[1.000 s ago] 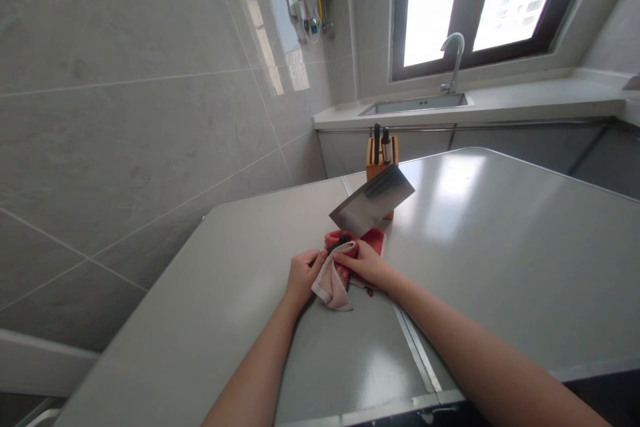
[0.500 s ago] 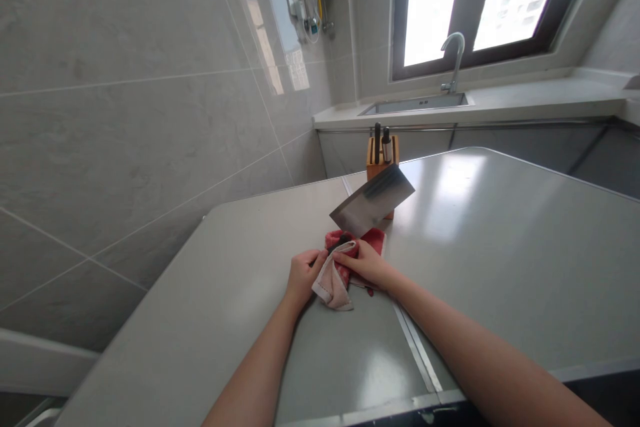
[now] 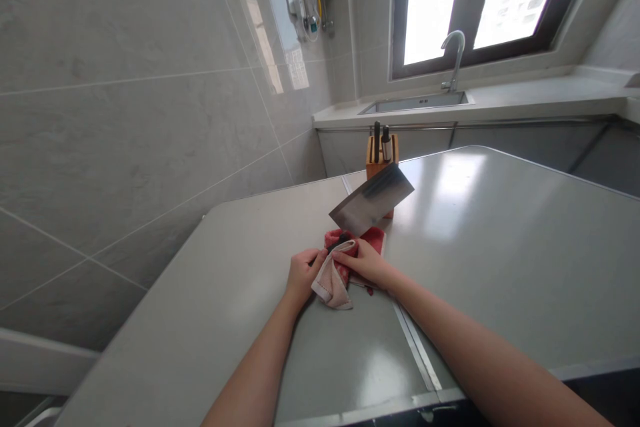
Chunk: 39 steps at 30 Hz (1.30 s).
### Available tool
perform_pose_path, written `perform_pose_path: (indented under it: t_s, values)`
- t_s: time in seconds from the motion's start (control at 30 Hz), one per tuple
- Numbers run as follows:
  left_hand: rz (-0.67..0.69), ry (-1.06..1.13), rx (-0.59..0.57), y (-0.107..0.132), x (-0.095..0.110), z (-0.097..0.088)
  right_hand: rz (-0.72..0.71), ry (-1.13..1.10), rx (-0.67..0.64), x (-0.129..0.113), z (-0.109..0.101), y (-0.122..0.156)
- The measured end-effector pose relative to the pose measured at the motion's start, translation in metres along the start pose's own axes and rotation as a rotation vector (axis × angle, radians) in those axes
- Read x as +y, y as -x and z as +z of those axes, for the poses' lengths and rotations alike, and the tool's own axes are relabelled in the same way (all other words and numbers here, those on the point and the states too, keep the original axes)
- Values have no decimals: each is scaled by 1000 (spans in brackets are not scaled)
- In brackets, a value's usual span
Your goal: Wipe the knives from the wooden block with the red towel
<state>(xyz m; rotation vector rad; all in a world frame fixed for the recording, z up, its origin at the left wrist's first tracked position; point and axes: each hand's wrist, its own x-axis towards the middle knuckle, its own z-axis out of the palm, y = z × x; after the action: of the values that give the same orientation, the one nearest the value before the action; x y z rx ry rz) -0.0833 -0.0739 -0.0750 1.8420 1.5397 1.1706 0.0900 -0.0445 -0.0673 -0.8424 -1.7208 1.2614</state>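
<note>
A cleaver point(image 3: 371, 201) with a broad steel blade is held tilted over the table, its blade pointing up and to the right. My left hand point(image 3: 303, 273) is closed around the end of its black handle. A red and pale pink cloth point(image 3: 334, 283) is wrapped about the handle near the blade, with one pale corner hanging toward me. My right hand point(image 3: 369, 263) pinches the cloth against the handle from the right side. The cloth covers much of the handle and some of the right fingers.
Behind the blade, a wooden knife block point(image 3: 383, 159) holds black-handled tools. The grey table point(image 3: 240, 293) has a metal seam point(image 3: 413, 340) down its middle. A tiled wall point(image 3: 150, 113) rises on the left; beyond stand a counter with a sink point(image 3: 415, 103) and a faucet point(image 3: 455, 57).
</note>
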Motion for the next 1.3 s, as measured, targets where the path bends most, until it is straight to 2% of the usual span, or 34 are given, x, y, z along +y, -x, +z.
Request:
perform_pose_path:
  t_s: [0.73,1.3]
  values:
    - [-13,30,-3,0,2,0,27,2,5,2,0,-1]
    - [-27,34,-4,0,1,0,-6,-5,1,-1,-1,0]
